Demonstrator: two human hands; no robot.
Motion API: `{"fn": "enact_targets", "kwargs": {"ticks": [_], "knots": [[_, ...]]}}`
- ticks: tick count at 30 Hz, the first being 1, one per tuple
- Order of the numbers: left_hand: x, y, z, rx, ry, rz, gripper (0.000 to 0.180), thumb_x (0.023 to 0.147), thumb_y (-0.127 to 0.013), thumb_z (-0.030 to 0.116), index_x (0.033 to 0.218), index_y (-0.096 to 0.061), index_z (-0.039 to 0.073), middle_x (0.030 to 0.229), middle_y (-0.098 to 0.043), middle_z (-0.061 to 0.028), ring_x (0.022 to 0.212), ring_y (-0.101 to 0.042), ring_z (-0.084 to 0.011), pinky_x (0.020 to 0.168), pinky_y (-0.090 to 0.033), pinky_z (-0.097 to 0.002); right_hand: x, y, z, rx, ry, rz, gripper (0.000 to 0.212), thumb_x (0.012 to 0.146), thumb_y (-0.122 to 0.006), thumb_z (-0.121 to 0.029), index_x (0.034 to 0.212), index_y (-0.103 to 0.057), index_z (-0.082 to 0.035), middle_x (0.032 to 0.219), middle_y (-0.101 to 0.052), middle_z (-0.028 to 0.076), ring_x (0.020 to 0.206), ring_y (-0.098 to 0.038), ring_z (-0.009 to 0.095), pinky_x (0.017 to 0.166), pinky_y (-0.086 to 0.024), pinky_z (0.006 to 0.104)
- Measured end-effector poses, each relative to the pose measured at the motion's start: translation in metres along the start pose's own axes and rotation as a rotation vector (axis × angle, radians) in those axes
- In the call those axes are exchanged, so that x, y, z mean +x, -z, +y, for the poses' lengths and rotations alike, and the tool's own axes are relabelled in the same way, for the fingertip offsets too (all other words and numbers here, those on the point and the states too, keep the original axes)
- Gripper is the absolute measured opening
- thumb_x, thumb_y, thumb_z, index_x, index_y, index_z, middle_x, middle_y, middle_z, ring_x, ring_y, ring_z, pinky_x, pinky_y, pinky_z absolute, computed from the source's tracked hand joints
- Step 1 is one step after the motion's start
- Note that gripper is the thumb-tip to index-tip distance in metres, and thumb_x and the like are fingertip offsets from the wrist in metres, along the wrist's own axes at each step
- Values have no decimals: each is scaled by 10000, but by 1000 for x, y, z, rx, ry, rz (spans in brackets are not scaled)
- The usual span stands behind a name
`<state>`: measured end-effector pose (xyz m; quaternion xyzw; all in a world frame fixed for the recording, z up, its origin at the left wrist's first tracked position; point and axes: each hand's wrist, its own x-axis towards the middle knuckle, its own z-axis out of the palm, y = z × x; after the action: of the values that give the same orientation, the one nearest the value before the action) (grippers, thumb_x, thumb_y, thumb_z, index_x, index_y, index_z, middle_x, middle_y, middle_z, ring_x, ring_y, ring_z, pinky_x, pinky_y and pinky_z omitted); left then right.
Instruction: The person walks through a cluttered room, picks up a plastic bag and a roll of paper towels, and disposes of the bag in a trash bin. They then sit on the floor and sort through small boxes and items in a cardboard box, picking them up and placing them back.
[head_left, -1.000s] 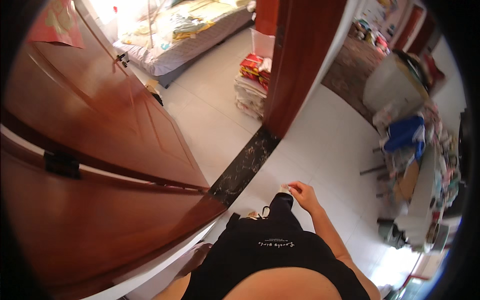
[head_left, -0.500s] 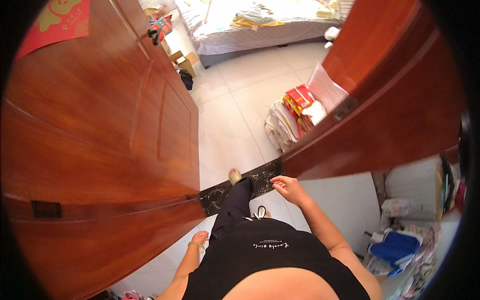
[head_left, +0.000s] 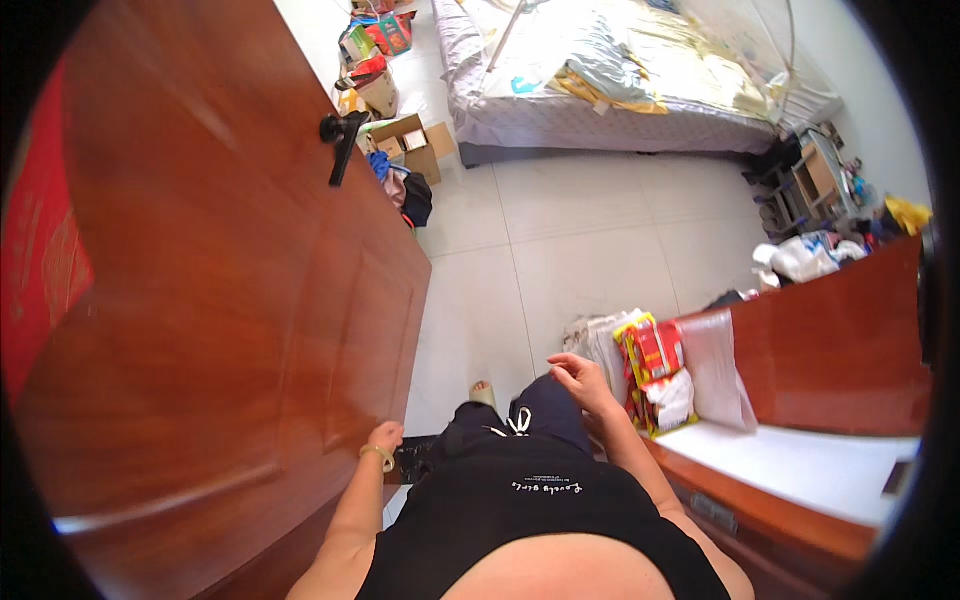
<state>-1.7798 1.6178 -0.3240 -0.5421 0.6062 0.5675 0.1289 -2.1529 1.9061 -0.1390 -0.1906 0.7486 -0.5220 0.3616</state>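
Note:
My left hand (head_left: 386,436), a pale bangle (head_left: 379,458) on its wrist, hangs beside the brown wooden door (head_left: 230,300). Its fingers are loosely bent and no held thing shows; whether it touches the door I cannot tell. In front of my right thigh is my right hand (head_left: 584,382), open, with relaxed fingers and nothing in it. Just to its right stand red and yellow packets (head_left: 655,352) and a pile of pale folded bags or cloth (head_left: 598,338). A black lever handle (head_left: 343,140) sticks out of the door.
A dark threshold strip (head_left: 412,458) lies under me in the doorway. Ahead, pale floor tiles (head_left: 570,250) lead to a bed (head_left: 620,120) with rumpled bedding. An open cardboard box (head_left: 412,145) and bags stand left. A small stool-like stand (head_left: 815,180) is at the far right.
I have stepped forward into the doorway, and more of the bedroom shows. My left hand has risen alongside the door; my right hand is now near the packets.

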Motion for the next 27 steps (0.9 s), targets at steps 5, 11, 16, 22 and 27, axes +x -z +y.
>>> {"fn": "enact_targets", "kwargs": {"ticks": [5, 11, 16, 22, 27], "knots": [[64, -36, 165, -214, -98, 18, 305, 858, -605, 243, 1088, -572, 46, 852, -620, -32, 704, -594, -122, 571, -439, -243, 111, 85, 9, 28, 5, 62, 189, 874, -536, -78, 1036, -599, -2, 852, -651, 75, 800, -620, 119, 723, -503, 259], [118, -86, 207, 94, 72, -39, 339, 857, -608, 282, 1083, -572, 33, 864, -615, -27, 717, -583, -108, 626, -459, -248, 269, 163, -50, -83, 76, -18, 183, 864, -556, -86, 1022, -608, -10, 833, -658, 66, 776, -615, 107, 712, -496, 245], [130, -127, 261, 4, 71, 2, 427, 831, -615, 344, 1132, -577, 42, 942, -659, -90, 778, -638, -157, 699, -482, -288, 387, 212, -91, -231, 115, -108, 174, 838, -599, -122, 988, -630, -41, 819, -671, 88, 750, -630, 123, 693, -500, 271], [179, -138, 334, -332, 244, 100, 357, 848, -605, 298, 1101, -588, 46, 939, -648, -63, 776, -631, -132, 648, -470, -266, 508, 187, -154, -370, 150, -290, 183, 834, -597, -128, 987, -627, -33, 800, -665, 94, 732, -625, 132, 683, -499, 272], [253, -116, 414, -410, 330, 122, 295, 868, -592, 269, 1073, -579, 58, 917, -624, -37, 752, -612, -124, 586, -451, -240, 584, 158, -189, -471, 175, -440, 195, 822, -592, -128, 995, -630, -48, 805, -663, 122, 748, -644, 201, 710, -502, 309]]}}
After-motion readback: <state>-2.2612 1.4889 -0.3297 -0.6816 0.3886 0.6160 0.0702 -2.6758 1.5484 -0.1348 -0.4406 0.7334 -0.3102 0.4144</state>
